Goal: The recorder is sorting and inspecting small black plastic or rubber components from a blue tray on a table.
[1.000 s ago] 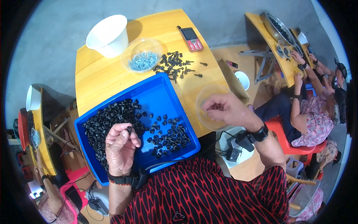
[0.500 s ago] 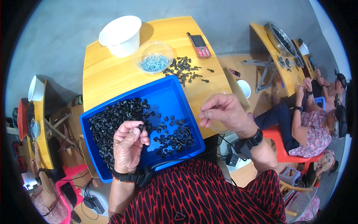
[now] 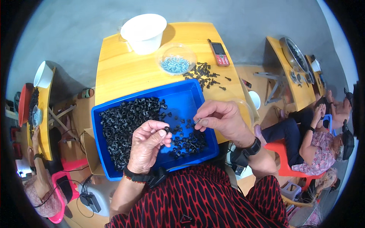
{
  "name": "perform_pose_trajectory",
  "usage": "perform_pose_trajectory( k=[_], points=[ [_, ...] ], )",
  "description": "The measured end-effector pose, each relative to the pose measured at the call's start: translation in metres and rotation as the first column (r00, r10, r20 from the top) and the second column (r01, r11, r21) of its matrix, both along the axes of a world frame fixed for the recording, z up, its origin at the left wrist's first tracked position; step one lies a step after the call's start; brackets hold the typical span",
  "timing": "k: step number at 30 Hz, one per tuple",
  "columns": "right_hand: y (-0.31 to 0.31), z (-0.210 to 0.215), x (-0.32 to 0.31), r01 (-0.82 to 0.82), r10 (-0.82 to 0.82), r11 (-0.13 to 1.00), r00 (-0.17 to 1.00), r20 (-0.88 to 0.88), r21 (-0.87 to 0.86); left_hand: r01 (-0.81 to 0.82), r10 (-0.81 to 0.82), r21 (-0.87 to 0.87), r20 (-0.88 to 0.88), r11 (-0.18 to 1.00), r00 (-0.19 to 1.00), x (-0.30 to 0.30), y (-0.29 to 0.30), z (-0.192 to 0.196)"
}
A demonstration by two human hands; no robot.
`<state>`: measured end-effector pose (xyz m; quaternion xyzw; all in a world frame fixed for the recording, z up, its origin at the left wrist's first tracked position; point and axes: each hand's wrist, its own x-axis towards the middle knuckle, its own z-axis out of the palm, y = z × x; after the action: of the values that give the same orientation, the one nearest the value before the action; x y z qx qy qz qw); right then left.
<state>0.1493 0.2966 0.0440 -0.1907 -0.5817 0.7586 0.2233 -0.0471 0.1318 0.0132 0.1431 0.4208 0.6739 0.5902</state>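
Note:
A blue tray (image 3: 190, 95) lies on the yellow table (image 3: 118, 72) in front of me, with a heap of small black plastic parts (image 3: 125, 121) at its left and more scattered at its right. My left hand (image 3: 146, 146) hovers over the tray and pinches one black part between thumb and fingers. My right hand (image 3: 220, 119) is over the tray's right side, pinching a small silver screw at its fingertips. Both hands are a short gap apart.
A clear bowl of silver screws (image 3: 175, 60), a white tub (image 3: 143, 32), a red phone (image 3: 219, 51) and a loose pile of black screws (image 3: 205, 74) lie beyond the tray. Other people sit at yellow tables at the right (image 3: 292, 64) and left (image 3: 42, 110).
My right hand has come left from beyond the tray's right edge to over the tray, closer to my left hand. The left hand stays over the tray with its part.

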Motion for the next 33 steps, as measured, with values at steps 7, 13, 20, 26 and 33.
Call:
perform_pose_trajectory(
  k=[7, 13, 20, 26, 33],
  points=[
    [-0.007, -0.001, -0.023, -0.035, 0.036, 0.997, 0.999, -0.021, 0.072, 0.007, -0.007, 0.001, 0.012, 1.000, 1.000, 0.000, -0.001, 0.001],
    [-0.014, -0.006, -0.040, -0.045, 0.046, 0.997, 0.999, -0.012, 0.065, -0.015, 0.015, 0.004, 0.033, 1.000, 0.999, -0.002, -0.005, -0.002],
    [-0.021, -0.013, -0.048, -0.068, 0.068, 0.996, 0.998, 0.001, 0.064, -0.008, 0.007, 0.027, 0.050, 1.000, 0.999, -0.003, -0.004, -0.001],
    [-0.024, -0.017, -0.053, -0.087, 0.087, 0.993, 0.996, 0.006, 0.079, -0.018, 0.017, 0.023, 0.056, 1.000, 0.998, -0.002, -0.004, -0.001],
    [-0.023, -0.021, -0.054, -0.071, 0.072, 0.983, 0.997, 0.000, 0.169, -0.010, 0.009, 0.021, 0.063, 1.000, 0.998, -0.003, -0.004, -0.005]
  ],
)
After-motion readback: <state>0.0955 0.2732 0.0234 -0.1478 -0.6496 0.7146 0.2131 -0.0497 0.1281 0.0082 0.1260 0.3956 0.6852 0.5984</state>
